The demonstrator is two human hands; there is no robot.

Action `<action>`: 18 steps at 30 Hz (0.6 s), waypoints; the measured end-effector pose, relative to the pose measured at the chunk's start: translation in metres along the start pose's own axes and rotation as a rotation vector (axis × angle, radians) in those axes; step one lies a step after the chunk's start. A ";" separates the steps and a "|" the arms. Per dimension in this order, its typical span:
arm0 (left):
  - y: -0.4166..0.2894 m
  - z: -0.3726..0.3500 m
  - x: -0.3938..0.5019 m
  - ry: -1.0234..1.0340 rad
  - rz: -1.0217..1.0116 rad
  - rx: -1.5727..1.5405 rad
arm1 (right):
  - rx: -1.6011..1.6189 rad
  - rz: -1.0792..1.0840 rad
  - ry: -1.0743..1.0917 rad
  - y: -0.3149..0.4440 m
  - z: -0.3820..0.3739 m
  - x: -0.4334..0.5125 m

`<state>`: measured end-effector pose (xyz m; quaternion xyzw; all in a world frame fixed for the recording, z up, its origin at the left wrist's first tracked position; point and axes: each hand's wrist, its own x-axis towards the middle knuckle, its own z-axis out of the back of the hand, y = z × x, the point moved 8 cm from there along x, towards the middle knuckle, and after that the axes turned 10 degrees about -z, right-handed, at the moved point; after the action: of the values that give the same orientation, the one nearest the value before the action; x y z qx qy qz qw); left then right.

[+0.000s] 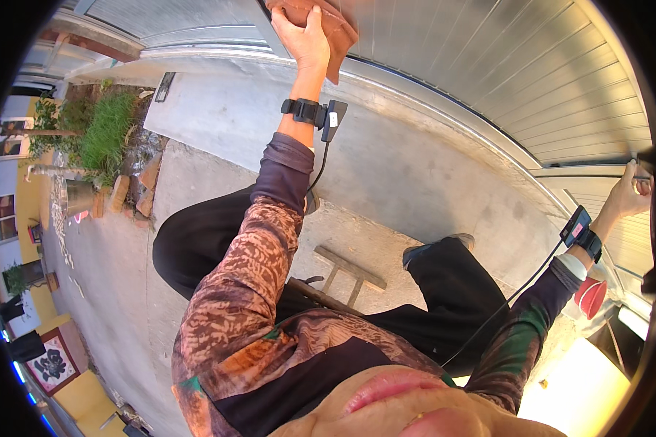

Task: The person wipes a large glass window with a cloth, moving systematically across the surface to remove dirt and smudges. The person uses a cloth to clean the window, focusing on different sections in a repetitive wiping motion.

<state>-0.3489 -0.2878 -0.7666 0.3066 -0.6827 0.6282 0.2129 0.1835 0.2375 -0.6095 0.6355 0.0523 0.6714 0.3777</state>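
Observation:
My left hand (303, 38) reaches up at the top of the view and grips a reddish-brown cloth (340, 35) against a ribbed metal door (470, 60). A lower corner of the cloth hangs beside the wrist. At the far right, my right hand (631, 194) is raised at a lower part of the door, by a dark horizontal gap, with its thumb up and fingers curled. The dark rim of the view partly hides its fingertips, so whether it grips anything cannot be told. Both wrists wear black straps with small cabled devices.
A low wooden stool (350, 273) stands under me, between my bent legs. A red container (590, 297) is by the door at the right. To the left are grass (106, 131), loose bricks (119, 194) and a metal bucket (79, 196). A raised concrete ledge (404, 164) runs along the door.

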 end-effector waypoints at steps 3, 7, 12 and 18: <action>-0.045 -0.025 0.015 -0.158 -0.297 0.143 | -0.028 0.030 0.021 0.005 -0.001 0.001; -0.015 -0.038 -0.041 -0.245 -0.189 -0.063 | -0.019 0.044 0.037 0.003 0.000 0.003; 0.041 -0.020 -0.105 0.024 0.152 0.316 | 0.011 -0.001 0.042 0.000 -0.001 0.000; -0.038 -0.058 -0.073 0.000 -0.112 -0.008 | -0.079 -0.016 0.030 0.006 -0.002 0.000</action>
<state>-0.2756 -0.2203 -0.7810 0.3434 -0.6670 0.6124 0.2492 0.1793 0.2342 -0.6061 0.6094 0.0363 0.6794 0.4070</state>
